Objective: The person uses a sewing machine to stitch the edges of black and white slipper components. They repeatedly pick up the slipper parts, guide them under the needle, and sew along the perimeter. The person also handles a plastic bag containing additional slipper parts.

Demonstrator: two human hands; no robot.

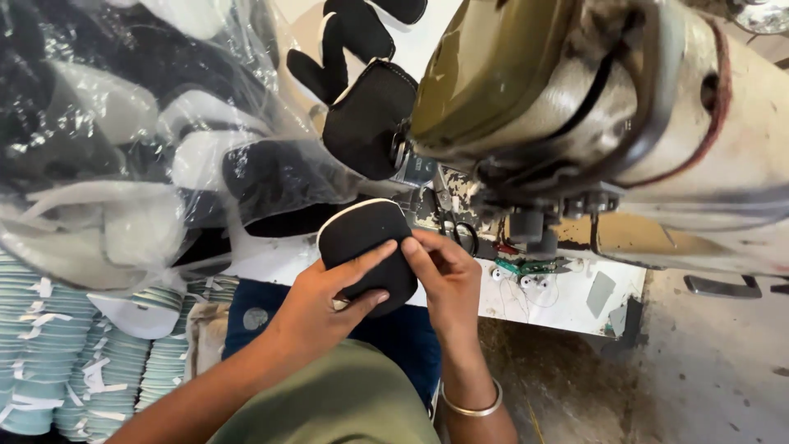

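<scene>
Both hands pinch a black fabric piece [366, 251] with a white edge in front of the sewing machine [575, 107], the left hand [325, 300] gripping its lower side and the right hand [444, 275] its right edge, fingers hiding its lower part, beside a clear bag [123, 140] of blurred pieces.

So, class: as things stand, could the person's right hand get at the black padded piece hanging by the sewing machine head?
Probably yes. The right hand only pinches the black padded piece held with the left hand; the hanging piece sits just above, uncovered, beside the machine head.
</scene>
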